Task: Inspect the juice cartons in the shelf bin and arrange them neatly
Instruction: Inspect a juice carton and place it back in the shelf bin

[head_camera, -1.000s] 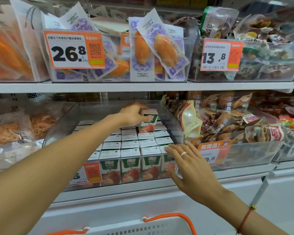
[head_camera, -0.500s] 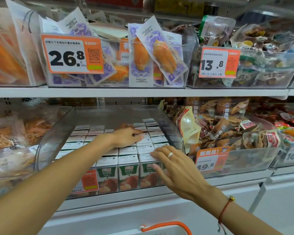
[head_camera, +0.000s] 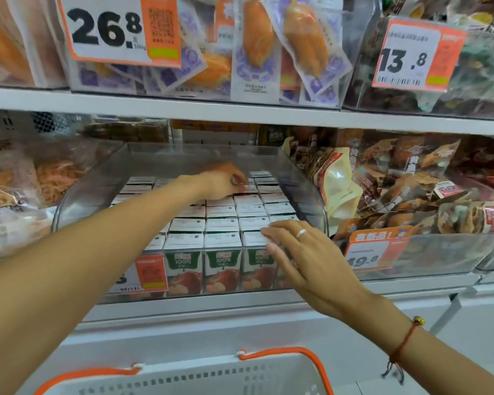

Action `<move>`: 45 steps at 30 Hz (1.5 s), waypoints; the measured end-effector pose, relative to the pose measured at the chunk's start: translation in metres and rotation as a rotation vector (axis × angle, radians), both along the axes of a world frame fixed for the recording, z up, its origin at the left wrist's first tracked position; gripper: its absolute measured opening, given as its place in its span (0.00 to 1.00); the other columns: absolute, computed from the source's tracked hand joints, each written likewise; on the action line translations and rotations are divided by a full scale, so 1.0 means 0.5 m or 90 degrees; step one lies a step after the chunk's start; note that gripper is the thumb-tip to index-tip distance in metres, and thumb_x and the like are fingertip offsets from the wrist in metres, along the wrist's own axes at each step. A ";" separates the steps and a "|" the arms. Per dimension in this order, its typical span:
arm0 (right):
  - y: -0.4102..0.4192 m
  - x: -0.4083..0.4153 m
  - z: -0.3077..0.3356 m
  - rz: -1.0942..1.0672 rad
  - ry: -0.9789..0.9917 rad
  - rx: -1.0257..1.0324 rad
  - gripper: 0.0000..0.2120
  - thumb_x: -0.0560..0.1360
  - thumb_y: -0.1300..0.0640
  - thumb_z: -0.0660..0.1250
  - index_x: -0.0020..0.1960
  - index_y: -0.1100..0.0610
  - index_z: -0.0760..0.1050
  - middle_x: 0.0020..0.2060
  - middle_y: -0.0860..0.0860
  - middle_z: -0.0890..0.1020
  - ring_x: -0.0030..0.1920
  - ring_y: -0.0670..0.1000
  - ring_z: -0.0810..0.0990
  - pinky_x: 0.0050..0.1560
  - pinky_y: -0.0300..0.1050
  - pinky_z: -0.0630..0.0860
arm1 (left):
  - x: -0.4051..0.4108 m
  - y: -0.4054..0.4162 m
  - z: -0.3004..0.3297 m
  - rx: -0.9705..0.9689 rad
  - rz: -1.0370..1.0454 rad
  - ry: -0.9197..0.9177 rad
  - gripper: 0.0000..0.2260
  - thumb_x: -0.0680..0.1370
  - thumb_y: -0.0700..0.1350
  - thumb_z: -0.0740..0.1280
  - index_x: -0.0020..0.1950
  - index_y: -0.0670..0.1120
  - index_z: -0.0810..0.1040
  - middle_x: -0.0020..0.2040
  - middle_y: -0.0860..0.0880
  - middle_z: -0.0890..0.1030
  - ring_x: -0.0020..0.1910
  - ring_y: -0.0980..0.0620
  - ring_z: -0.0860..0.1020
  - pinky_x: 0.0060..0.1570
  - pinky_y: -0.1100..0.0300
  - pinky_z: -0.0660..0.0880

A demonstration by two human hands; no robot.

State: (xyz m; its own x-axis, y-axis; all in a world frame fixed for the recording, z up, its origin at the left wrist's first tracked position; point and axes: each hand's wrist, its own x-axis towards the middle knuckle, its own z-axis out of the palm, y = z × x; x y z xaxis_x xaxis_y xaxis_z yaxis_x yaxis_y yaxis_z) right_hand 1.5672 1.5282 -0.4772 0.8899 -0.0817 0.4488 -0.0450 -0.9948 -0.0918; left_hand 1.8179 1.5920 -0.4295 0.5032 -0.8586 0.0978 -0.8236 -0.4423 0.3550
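Note:
Small juice cartons (head_camera: 221,223) with white tops and green-and-red fronts stand in tight rows inside a clear plastic shelf bin (head_camera: 305,192). My left hand (head_camera: 221,182) reaches deep into the bin, its fingers curled around the top of a carton in a back row. My right hand (head_camera: 303,252) lies flat with fingers spread on the tops of the front-right cartons, at the bin's front wall. It wears a ring and holds nothing. My left forearm hides some cartons on the left side.
An orange price tag (head_camera: 150,272) hangs on the bin front. Bins of snack bags (head_camera: 405,189) stand to the right, dried snacks (head_camera: 26,178) to the left. The shelf above (head_camera: 240,111) hangs low. A white basket with orange handles (head_camera: 200,374) sits below.
My left hand set down the carton it held a second ago, then moved further back in the bin. My right hand stayed at the front-right corner. The view moved closer.

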 end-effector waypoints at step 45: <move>0.242 -0.105 0.055 0.087 0.213 0.780 0.10 0.78 0.50 0.65 0.54 0.52 0.82 0.48 0.46 0.86 0.48 0.42 0.82 0.49 0.34 0.77 | -0.455 0.452 -0.042 -0.427 0.230 0.712 0.12 0.80 0.51 0.63 0.54 0.47 0.82 0.45 0.51 0.87 0.46 0.57 0.84 0.36 0.72 0.77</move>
